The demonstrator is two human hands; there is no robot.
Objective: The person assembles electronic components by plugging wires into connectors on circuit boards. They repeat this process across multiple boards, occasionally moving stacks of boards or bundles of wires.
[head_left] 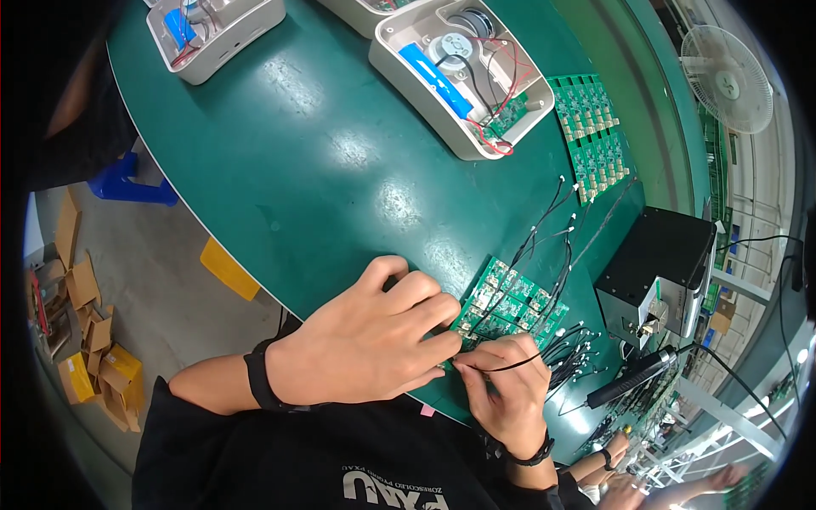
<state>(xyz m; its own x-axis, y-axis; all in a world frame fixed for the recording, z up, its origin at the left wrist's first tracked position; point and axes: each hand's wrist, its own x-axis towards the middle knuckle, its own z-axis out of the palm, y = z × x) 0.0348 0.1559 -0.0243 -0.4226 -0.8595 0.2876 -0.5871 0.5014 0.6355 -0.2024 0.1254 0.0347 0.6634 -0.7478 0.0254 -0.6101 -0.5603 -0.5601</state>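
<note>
Cable (510, 366), one, thin, black: pinched in right hand (512, 399). Left hand (361, 340) curls at nearest green circuit-board panel (495, 293), grip unclear. Three off-white plastic cases (410, 95) on green desk (323, 212).

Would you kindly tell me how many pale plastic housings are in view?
3 housings: one upper left, one at top centre, one just below it; others may be hidden.

Your left hand (374, 336) hides the board's (510, 299) 8 o'clock corner; your right hand (512, 395) covers its 6 o'clock edge. The tip of your cable (501, 369) is too small to tell. The top edge cuts one box (357, 19) at 12 o'clock, a second box (229, 61) at 11. Another person's arm (705, 482) at 4 is blurred.
</note>
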